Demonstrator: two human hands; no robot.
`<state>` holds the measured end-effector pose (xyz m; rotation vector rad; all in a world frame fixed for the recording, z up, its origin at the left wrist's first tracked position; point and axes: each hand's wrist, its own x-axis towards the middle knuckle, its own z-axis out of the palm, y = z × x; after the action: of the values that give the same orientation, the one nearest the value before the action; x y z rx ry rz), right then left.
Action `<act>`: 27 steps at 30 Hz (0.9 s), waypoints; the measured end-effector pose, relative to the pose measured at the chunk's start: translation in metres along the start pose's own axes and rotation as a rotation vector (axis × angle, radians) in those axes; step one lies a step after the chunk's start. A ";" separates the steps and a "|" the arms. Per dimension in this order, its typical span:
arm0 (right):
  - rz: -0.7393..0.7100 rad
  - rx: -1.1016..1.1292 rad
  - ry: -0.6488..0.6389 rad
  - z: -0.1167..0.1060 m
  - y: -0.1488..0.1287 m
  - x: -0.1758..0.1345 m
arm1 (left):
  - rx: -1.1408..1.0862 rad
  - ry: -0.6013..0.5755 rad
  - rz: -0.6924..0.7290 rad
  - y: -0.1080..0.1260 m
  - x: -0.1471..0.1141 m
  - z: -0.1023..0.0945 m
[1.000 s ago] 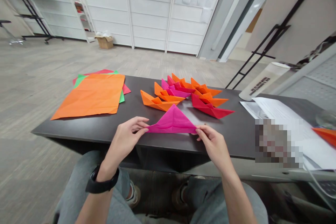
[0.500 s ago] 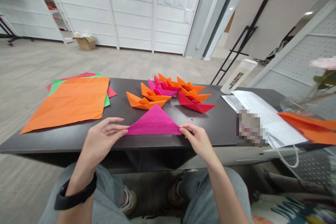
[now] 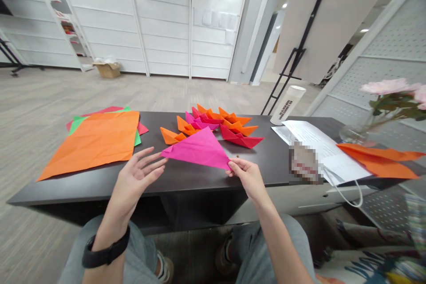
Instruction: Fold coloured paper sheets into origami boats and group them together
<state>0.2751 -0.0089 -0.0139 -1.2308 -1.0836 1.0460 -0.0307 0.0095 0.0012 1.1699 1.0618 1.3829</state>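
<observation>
A magenta sheet of paper, folded into a triangle, is raised and tilted above the front of the dark table. My right hand pinches its right corner between thumb and fingers. Beside the left corner, my left hand is open with fingers spread; the fingertips are close to the paper, and whether they touch it I cannot tell. Behind the triangle stand several folded paper boats, among them a red boat and an orange boat partly covered by the magenta paper.
Orange paper tops a stack with green and red sheets on the table's left. To the right are a white cylinder, printed sheets, a blurred-out object, folded orange paper and pink flowers in a glass vase.
The magenta triangle has lifted off the table and tilted. My left hand has let go of its left corner and spread its fingers, while the right hand keeps its pinch. The camera view has shifted.
</observation>
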 end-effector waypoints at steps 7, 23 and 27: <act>0.080 0.044 -0.150 0.039 -0.004 -0.024 | -0.048 -0.202 -0.166 -0.002 -0.021 0.044; -0.372 -0.510 -0.305 0.077 -0.046 -0.063 | 0.016 -0.138 0.022 0.014 -0.048 0.075; -0.318 -0.413 -0.297 0.075 -0.039 -0.058 | -0.092 -0.147 -0.059 0.007 -0.043 0.079</act>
<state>0.1917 -0.0542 0.0245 -1.1874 -1.7296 0.7948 0.0478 -0.0326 0.0145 1.1456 0.9127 1.2670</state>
